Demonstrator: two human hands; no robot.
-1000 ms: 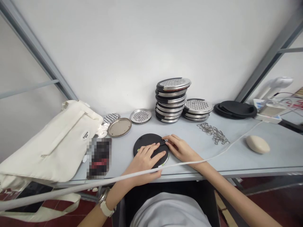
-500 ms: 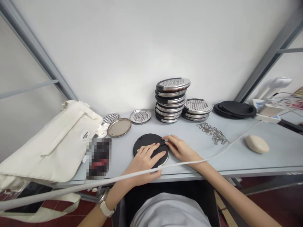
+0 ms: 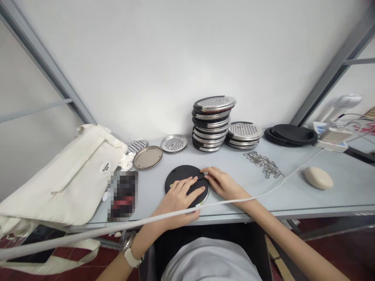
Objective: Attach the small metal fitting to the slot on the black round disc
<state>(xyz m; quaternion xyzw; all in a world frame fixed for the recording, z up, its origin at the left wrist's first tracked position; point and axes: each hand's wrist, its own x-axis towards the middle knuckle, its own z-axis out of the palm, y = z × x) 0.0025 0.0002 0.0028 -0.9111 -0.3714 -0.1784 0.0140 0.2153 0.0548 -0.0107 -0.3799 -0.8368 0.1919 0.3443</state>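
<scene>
A round black disc lies flat on the table near its front edge, with a seam across its top and a pale rim at the lower right. My left hand rests on it, fingers spread flat over the black surface, holding nothing between them. At the disc's upper right edge, the thumb and forefinger of my right hand pinch a small metal loop. The fingertips partly hide the loop. Several similar metal loops lie in a loose pile to the right.
Behind stand a tall stack of round graters and a lower stack. Loose grater plates and a plain metal plate lie left. Black discs and a beige oval object lie right. A white cable crosses in front.
</scene>
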